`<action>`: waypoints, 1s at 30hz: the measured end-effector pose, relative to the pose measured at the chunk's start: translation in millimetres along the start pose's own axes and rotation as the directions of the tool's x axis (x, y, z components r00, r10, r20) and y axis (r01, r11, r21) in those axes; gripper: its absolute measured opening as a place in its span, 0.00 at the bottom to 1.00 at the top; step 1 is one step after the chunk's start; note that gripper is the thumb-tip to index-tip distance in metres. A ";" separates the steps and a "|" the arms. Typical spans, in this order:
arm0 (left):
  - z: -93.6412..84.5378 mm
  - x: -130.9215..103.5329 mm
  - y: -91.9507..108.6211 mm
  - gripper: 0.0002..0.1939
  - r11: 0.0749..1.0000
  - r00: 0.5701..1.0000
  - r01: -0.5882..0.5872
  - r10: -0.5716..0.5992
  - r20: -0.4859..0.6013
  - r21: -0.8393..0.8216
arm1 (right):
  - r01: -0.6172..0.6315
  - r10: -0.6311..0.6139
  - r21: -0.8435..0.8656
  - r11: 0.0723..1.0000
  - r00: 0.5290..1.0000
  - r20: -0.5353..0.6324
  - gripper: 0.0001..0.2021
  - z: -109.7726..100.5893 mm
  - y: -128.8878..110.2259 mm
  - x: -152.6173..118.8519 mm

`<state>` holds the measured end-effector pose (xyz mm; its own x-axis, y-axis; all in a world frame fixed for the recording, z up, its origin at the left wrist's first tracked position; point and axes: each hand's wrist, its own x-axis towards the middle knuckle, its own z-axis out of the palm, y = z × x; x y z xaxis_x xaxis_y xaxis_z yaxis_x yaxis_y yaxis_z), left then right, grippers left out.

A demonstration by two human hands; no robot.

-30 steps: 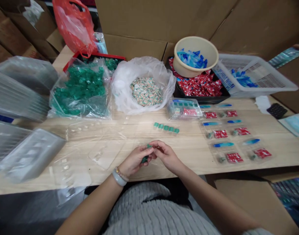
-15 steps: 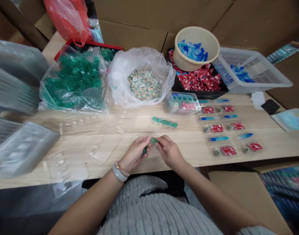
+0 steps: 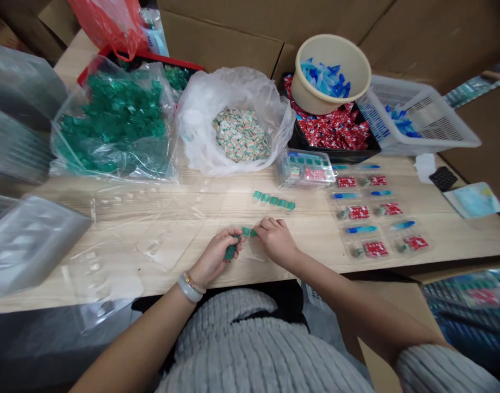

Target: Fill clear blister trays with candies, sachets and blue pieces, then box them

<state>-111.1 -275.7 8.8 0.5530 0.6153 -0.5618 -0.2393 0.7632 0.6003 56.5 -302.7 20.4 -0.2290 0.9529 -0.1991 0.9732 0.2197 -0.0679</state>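
Near the front of the table, my left hand [image 3: 218,254] is curled around several small green translucent squares [image 3: 230,251]. My right hand [image 3: 277,240] pinches one small green square [image 3: 253,233] at table level. Just left of it, another green square [image 3: 245,231] lies by my left fingertips. Both seem to be at a clear plastic tray [image 3: 256,252], mostly hidden under my right hand. Beyond my hands, a row of several green squares [image 3: 273,200] sits in a second clear tray.
A bag of green pieces [image 3: 111,120], a white bag of small printed pieces [image 3: 242,134] and a cream bucket [image 3: 332,71] line the back. Filled clear trays [image 3: 375,249] lie right, near a white basket [image 3: 446,120]. Clear plastic trays [image 3: 41,240] are stacked left.
My hands have moved apart and slightly left. A green square now lies between them, and my right hand has lowered another to the table. The camera view has shifted slightly.
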 end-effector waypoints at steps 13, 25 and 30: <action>-3.5 -2.7 -2.4 0.13 1.000 1.000 -0.019 0.019 0.012 -0.012 | 0.057 0.001 0.144 0.988 0.929 -0.369 0.12 35.4 -2.8 -41.8; -7.9 -11.5 7.4 0.15 0.983 0.991 -0.120 0.112 -0.067 -0.135 | 0.405 -0.300 0.088 0.910 0.790 -0.535 0.07 9.1 1.6 3.6; -21.3 -19.9 37.1 0.12 0.971 0.960 -0.228 0.212 -0.184 -0.073 | 0.367 -0.195 0.198 0.909 0.795 -0.575 0.06 -88.3 -24.0 94.8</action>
<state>-148.0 -255.4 30.2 0.3335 0.7887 -0.5164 -0.4166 0.6147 0.6698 13.3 -199.2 89.5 -0.3597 0.8346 0.4172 0.7964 0.5076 -0.3287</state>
